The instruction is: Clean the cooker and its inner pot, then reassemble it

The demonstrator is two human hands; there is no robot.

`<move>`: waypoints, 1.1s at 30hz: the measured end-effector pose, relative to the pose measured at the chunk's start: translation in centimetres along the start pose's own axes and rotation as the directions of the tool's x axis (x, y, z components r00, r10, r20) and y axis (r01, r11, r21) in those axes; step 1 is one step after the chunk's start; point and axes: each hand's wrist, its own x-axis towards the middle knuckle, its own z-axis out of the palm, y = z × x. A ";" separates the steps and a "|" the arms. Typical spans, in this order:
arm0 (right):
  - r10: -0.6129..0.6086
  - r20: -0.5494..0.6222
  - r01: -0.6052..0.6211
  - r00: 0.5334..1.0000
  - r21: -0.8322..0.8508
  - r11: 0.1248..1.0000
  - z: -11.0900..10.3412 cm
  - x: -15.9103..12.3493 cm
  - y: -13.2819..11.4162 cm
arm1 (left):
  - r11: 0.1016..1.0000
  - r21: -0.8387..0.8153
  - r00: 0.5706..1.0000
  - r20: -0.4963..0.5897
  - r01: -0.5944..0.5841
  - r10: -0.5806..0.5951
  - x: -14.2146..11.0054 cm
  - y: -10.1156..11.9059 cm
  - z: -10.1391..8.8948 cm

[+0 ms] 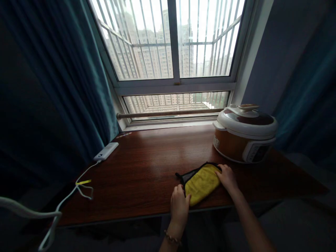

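A yellow cloth with dark edging and a grey underside lies folded near the front edge of the brown wooden table. My left hand grips its left end, thumb on the yellow face and fingers at the dark edge. At the cloth's right end, my right hand pinches the upper corner between thumb and fingers. Part of the grey side shows along the top left, where a small dark loop sticks out. A beaded bracelet circles my left wrist.
An electric cooker with a white lid stands at the table's back right. On the left lies a white power strip, its white cable running off the front left. Blue curtains flank a barred window.
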 end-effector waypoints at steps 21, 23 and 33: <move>0.271 0.052 -0.252 0.961 -0.233 0.939 -2.6 -1.3 2.1 | 0.938 -0.238 0.966 0.007 -0.250 0.260 4.8 0.7 0.1; 0.273 0.050 -0.249 0.961 -0.275 0.929 -2.4 -1.5 1.9 | 0.942 -0.223 0.966 0.004 -0.251 0.258 4.3 0.0 0.8; 0.318 0.015 -0.298 0.948 -0.310 0.903 -2.8 -2.2 0.5 | 0.981 0.048 0.972 -0.131 -0.190 0.195 3.1 -0.3 1.1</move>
